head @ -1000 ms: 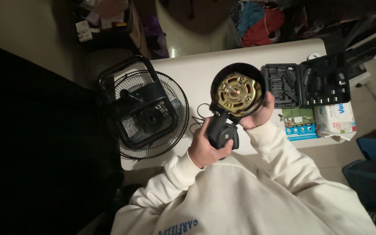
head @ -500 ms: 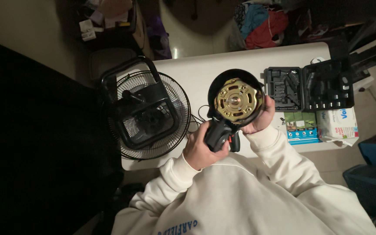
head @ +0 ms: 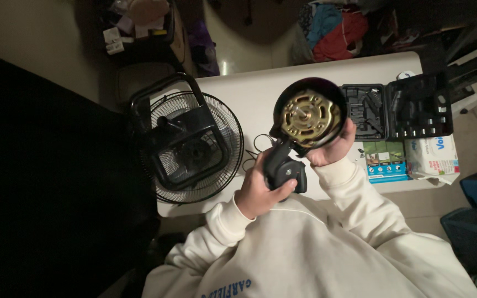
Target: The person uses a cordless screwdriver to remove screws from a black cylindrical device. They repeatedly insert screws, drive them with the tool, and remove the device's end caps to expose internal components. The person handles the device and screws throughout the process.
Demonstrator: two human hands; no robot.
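Both hands are holding the fan motor (head: 310, 117) above the white surface (head: 249, 94): your left hand (head: 258, 190) is gripping its black base, right hand (head: 332, 149) cupping the round housing. Fan cage (head: 186, 146) is lying left, tool case (head: 396, 107) right.

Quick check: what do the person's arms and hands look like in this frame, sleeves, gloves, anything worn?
Both hands are bare: no gloves, rings or watch in view on the left hand or right hand. Both arms are in long, loose cream-white sweatshirt sleeves with ribbed cuffs at the wrists. Blue lettering shows on the sweatshirt's chest.
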